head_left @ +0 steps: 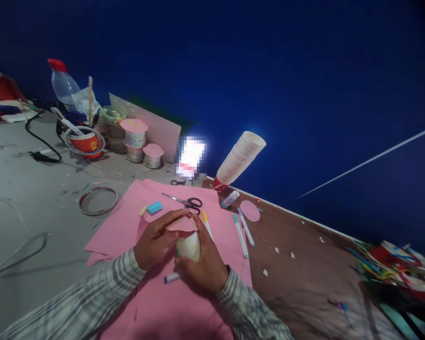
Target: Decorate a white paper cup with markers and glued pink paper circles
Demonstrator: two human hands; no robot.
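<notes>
My right hand [209, 260] is wrapped round a small white paper cup [188, 246] with faint yellow-green marks. A pink paper circle [182, 225] lies over the top of the cup, tilted up on the near side. My left hand [157, 238] grips the circle's left side, with its fingers stretched along the far edge and the thumb by the near rim. Both hands are above pink paper sheets [156, 302]. Scissors [187, 202] with black handles lie just beyond my fingers, and a yellow-capped marker [207, 225] is beside my right hand.
A blue eraser-like piece [155, 208], a tape roll [98, 200], markers [240, 236], a glue stick [230, 199] and another pink circle [250, 210] lie around. A tall cup stack [241, 158] leans near the blue wall. Lidded decorated cups [153, 156] stand behind.
</notes>
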